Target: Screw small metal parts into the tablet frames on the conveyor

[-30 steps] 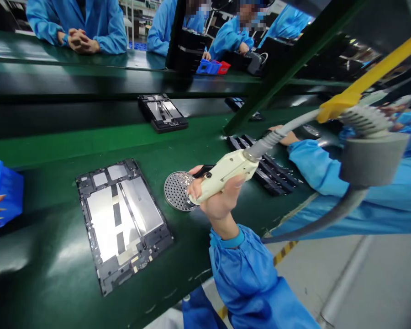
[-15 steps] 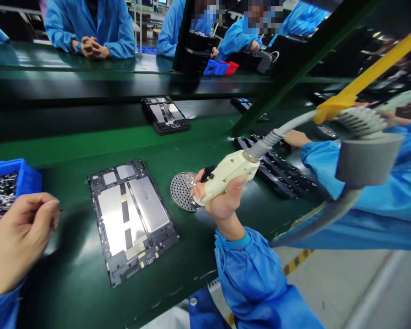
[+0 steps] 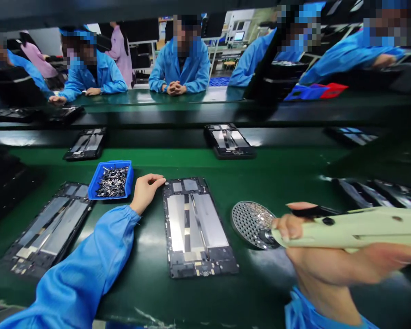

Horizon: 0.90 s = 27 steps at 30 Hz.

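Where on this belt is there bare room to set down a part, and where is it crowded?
Bare green belt lies below the perforated metal disc, between the tablet housing and right hand. It is crowded by the blue bin, where the left hand reaches that housing.

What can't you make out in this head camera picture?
All in the head view:
The electric screwdriver: its rear end is cut off by the right edge.
Its tip: shadowed by the right hand, too dark to see against the round perforated plate.
The small metal parts in the blue plastic bin: too small and jumbled to count.
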Motion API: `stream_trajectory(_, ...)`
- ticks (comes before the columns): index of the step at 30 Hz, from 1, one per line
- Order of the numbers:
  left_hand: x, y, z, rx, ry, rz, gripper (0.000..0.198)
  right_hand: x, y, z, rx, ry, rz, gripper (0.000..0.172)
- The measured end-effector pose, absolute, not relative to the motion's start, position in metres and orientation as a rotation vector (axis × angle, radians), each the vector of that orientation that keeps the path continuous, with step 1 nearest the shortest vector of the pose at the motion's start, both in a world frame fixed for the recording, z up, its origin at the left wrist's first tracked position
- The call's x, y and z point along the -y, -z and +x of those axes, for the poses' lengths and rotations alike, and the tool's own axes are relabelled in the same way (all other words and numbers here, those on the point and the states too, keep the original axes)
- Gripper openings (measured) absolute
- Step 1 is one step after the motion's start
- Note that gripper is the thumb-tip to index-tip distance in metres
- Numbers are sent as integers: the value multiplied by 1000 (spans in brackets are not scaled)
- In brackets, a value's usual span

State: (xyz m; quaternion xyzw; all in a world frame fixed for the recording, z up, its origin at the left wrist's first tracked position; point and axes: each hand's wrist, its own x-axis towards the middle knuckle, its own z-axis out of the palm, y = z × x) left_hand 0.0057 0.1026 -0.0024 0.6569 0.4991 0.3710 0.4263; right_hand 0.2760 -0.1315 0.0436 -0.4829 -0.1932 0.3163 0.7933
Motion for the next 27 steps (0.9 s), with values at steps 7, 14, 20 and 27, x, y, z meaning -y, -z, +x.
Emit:
stream_trajectory(7, -116, 14, 12, -1272, -889, 1655, 16, 117, -57, 256, 693, -516, -1068, 85)
stream_trajectory(14, -112, 17, 14, -1267, -851, 1705, 13, 92, -65, 227, 802, -590, -1046, 81)
stream_trajectory(20, -115, 18, 17, -1238, -820, 1681, 17, 24, -77, 194, 927, -819, -893, 77)
stream_trajectory(27, -115, 17, 17, -1160, -718, 1577, 21, -63, -65, 151, 932, -766, -918, 82)
